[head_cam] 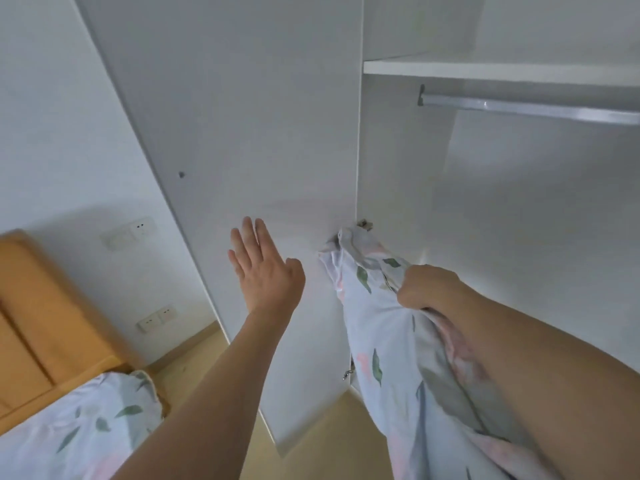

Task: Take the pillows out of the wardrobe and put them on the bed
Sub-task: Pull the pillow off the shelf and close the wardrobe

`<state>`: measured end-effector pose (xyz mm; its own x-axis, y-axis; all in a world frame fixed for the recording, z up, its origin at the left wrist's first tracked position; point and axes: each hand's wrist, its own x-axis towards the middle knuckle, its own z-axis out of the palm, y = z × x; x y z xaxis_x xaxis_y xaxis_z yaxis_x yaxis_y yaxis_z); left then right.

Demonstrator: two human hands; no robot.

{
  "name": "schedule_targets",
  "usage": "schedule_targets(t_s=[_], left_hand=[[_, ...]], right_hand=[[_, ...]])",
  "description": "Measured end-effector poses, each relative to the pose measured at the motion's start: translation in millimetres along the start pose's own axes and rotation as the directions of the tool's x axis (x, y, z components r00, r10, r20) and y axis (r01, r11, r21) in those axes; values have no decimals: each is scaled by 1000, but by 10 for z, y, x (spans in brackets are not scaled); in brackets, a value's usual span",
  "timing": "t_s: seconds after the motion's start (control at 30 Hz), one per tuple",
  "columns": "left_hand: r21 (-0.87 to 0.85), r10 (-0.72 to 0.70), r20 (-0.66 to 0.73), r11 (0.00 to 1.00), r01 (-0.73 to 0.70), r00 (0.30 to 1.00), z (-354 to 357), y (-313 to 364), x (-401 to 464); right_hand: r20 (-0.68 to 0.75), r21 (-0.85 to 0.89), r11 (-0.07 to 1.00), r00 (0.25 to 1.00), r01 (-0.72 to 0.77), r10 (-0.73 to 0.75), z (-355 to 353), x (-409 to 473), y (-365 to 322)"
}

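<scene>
My right hand is shut on a white pillow with green leaves and pink blotches, gripping its upper edge. The pillow hangs upright in front of the open white wardrobe, and my right forearm covers part of it. My left hand is open with its fingers spread, palm facing the open wardrobe door; I cannot tell whether it touches the door. At the lower left lies the bed, covered in the same leaf-print fabric.
Inside the wardrobe are a white shelf and a metal hanging rail. An orange wooden headboard stands at the left. Wall sockets sit low on the white wall. Light wooden floor shows below the door.
</scene>
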<state>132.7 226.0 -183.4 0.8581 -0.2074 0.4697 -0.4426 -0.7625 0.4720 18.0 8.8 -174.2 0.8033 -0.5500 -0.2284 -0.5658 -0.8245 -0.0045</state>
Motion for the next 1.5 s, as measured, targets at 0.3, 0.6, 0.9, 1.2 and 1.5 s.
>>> schedule_targets(t_s=[0.3,0.6,0.9,1.2,1.5], left_hand=[[-543,-550,-68,720,432,832,-447,-442,68],[-465,-486,-129,800,380,865,-489,-400,-229],[-440,106,-294,867,-232,950,-482,-69,-856],[-466,478,-207,719,-515,854,-53,949,-1014],[-708,312,432,698,104,846,709,2128,-858]], right_hand=[[-23,81,997,1000,17,-15,-88,-182,-95],[-1,78,996,999,-32,32,-5,-347,171],[17,86,990,994,-112,111,154,-475,589],[76,186,942,960,-279,270,280,-749,1230],[103,296,849,898,-438,427,288,-1067,1959]])
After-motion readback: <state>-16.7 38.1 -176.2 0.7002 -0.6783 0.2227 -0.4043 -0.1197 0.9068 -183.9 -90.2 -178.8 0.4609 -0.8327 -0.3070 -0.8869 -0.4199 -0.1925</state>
